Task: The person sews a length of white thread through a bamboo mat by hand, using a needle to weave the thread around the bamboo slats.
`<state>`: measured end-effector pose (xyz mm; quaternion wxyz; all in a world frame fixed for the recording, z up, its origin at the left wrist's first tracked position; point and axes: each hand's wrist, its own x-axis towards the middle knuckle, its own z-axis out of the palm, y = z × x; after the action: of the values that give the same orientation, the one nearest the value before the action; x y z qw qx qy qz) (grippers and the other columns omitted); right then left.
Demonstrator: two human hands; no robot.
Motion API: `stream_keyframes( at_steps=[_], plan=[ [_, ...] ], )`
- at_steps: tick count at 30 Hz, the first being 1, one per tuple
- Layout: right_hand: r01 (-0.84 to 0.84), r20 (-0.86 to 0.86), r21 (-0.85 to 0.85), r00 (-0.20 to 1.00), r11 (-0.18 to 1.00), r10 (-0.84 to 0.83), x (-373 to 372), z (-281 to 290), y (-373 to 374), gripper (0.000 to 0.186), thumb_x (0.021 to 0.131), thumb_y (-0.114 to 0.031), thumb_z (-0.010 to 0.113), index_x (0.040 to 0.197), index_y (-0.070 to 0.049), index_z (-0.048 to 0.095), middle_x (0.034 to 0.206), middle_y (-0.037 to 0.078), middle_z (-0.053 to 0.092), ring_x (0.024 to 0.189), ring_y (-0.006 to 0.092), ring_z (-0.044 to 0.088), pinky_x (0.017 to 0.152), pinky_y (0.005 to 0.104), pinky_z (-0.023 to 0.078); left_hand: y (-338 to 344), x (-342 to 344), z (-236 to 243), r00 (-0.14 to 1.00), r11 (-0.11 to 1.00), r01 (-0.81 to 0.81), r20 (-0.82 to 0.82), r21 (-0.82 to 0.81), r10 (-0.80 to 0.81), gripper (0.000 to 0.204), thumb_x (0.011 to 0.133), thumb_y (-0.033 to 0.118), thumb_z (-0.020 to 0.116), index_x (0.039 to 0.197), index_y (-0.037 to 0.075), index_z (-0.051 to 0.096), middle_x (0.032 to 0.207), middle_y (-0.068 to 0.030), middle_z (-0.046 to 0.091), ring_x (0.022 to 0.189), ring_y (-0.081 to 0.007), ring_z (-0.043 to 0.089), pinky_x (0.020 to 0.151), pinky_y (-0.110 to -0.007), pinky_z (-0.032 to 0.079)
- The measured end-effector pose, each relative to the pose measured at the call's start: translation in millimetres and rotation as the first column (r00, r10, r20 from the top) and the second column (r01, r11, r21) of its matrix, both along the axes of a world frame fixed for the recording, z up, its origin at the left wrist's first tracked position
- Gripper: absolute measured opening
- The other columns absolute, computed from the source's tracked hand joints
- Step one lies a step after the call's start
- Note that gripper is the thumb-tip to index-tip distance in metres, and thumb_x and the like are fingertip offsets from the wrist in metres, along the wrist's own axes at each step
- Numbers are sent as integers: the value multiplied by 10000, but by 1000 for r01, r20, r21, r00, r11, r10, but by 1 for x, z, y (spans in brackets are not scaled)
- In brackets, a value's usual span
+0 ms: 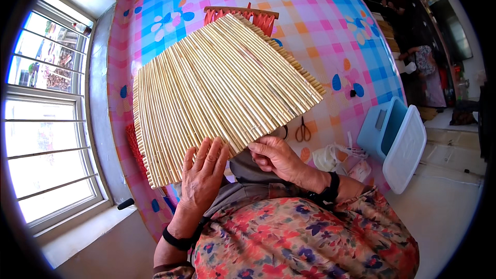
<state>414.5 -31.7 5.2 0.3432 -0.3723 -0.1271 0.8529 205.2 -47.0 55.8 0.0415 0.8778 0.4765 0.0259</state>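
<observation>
- My left hand (pixel 202 173), lower centre: fingers spread flat against the near edge of the reed mat (pixel 217 93), wrist bent back.
- My right hand (pixel 274 157): grip curled, pinching the mat's lower edge.
- The mat fills the frame's centre, tilted over the checked cloth (pixel 330 26).
- Scissors (pixel 303 131) lie just right of it.

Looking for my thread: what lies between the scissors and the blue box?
Head view: between the scissors and the blue box, white cloth or string lies on the checked cloth.

Scissors (pixel 303 132) on the checked floral cloth (pixel 330 26), a blue lidded box (pixel 395 142), barred window (pixel 49 119) at left.
</observation>
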Motion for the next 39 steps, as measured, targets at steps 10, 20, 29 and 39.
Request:
stream_keyframes(
  at_steps=[10, 20, 29, 39],
  plan=[
    [85, -40, -34, 995, 996, -86, 12, -2, -5, 167, 892, -187, 601, 973, -42, 577, 726, -36, 488, 539, 24, 405, 423, 155, 307, 1, -3, -2, 1000, 999, 17, 10, 38, -17, 448, 804, 103, 557, 1250, 99, 513, 1317, -74, 484, 1245, -245, 439, 985, -453, 335],
    [105, -103, -100, 988, 989, -115, 14, -5, -5, 167, 898, -159, 588, 1003, -31, 603, 725, -29, 506, 533, 31, 410, 433, 156, 317, 4, -2, 0, 999, 999, 28, 43, 23, -29, 463, 780, 80, 559, 1241, 87, 525, 1303, -83, 492, 1230, -260, 449, 977, -447, 338],
    [149, -7, -37, 989, 988, -150, 28, -5, -2, 169, 890, -178, 604, 988, -41, 585, 686, -46, 456, 520, 23, 379, 427, 161, 300, 3, -1, -3, 999, 1000, 5, 37, 16, -6, 446, 805, 86, 540, 1250, 101, 516, 1308, -80, 485, 1237, -255, 437, 1001, -444, 312],
    [219, 5, -60, 976, 974, -219, 34, -4, -6, 181, 891, -181, 605, 1002, -40, 580, 666, -50, 438, 509, 24, 368, 425, 166, 291, 3, -1, -3, 999, 1000, -1, 32, 10, 1, 439, 801, 96, 539, 1239, 102, 519, 1315, -81, 480, 1241, -255, 433, 1004, -443, 310]
  ],
)
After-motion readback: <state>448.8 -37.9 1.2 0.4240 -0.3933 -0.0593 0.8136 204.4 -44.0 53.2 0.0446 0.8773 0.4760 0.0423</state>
